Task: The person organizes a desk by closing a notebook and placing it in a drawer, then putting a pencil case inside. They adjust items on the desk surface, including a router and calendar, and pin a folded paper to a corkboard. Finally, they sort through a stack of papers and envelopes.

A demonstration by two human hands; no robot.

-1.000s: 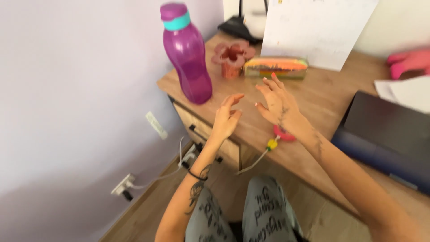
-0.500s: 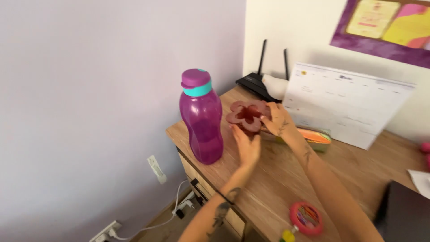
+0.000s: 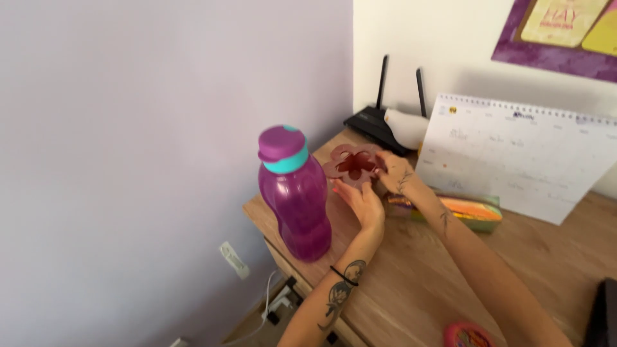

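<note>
Item: red flower-shaped holder point(image 3: 352, 164), near the desk's point(image 3: 411, 283) back left corner. We have our left hand point(image 3: 361, 200) cupped beneath it and our right hand point(image 3: 393, 172) closed on its rim, steadying both sides. Purple bottle point(image 3: 295, 193) upright at the left edge.

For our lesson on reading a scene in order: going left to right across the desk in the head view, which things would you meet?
Purple bottle → flower-shaped red holder, with the left hand and right hand on it → striped pencil case → white desk calendar.
</note>
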